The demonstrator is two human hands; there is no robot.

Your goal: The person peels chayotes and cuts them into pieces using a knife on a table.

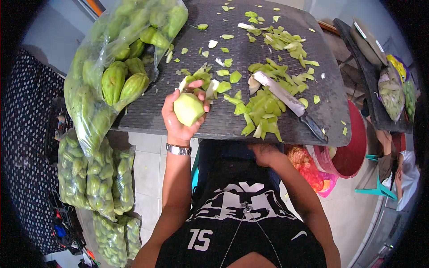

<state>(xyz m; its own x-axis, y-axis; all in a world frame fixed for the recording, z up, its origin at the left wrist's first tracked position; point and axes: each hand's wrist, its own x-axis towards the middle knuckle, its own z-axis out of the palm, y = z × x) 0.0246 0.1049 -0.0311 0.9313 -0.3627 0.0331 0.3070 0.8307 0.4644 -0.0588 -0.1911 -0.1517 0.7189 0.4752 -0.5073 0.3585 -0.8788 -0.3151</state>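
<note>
My left hand (184,117) holds a peeled, pale green chayote (188,109) over the near edge of the table, palm up with the fingers curled round it. My right hand (267,155) is low by my lap, at the table's front edge; its fingers are hidden. A kitchen knife (282,94) with a wide blade and black handle lies on the table among green peelings (263,109), its handle toward the near right corner. More peelings surround my left hand. To the left, a clear plastic bag (96,96) of unpeeled chayotes (114,81) gapes toward the table.
The dark textured table (152,117) carries scattered peel scraps. Several bags of green vegetables (99,178) are stacked on the floor at left. A red tub (353,143) stands at right, near a red net bag (306,167). Another person's hand (398,178) shows at far right.
</note>
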